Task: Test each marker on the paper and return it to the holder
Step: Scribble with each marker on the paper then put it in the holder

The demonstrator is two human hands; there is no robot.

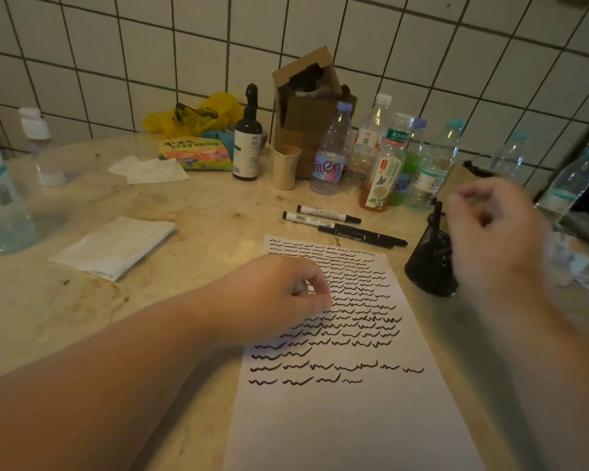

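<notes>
- Markers: four lie capped on the counter just past the far edge of the paper (347, 402), two white-barrelled markers (323, 215) behind two black markers (364, 235), side by side and touching or nearly so.
- The paper's upper two thirds carry rows of black squiggles; its lower part is blank down to the near edge.
- The black mesh holder (429, 263) stands just off the paper's right edge, one dark marker (438, 209) poking up from it.
- The left hand (276, 294) rests on the paper's left edge, fingers curled under, holding nothing I can see.
- The right hand (497, 232) is blurred above the holder, fingers loosely bent; whether it holds anything I cannot tell.
- Bare counter (201, 212) lies left of the markers, up to a folded tissue (116, 246).
- Bottles (381, 164) crowd the back by the tiled wall.
</notes>
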